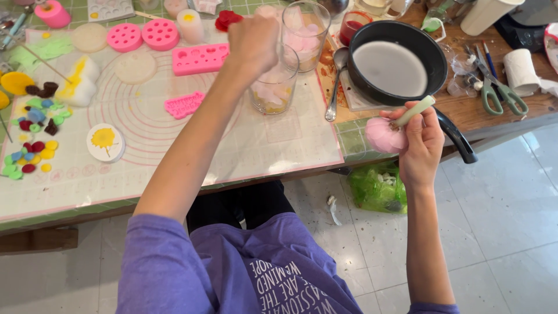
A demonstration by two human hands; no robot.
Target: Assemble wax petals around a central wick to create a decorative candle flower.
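Pink wax flower [385,135]: pale, rounded, held past the table's front edge, just right of the mat's corner
Right hand [419,139]: fingers curled tight round the flower and a pale green stick [414,110] that slants up out of the grip
Left hand [253,42]: fingers folded in, raised over the far middle of the table beside the glasses — what it pinches, if anything, I cannot tell
Short glass [273,87]: just below that hand, on the mat, with pale pink petals and yellowish bits inside
Tall glass [305,32]: right behind it, holding more pink petals
Black pan [433,58]: right side of the table, a grey-white pool in it, handle poking off the front edge
Spoon [336,81]: lying between the glasses and the pan
Silicone mat [174,157]: white with pink rings, covering the table's left and middle
Pink moulds [200,58]: along the mat's far edge — two round, one oblong
Scissors [497,87]: green-handled, near the right edge
Green bag [378,189]: on the tiled floor under the front edge
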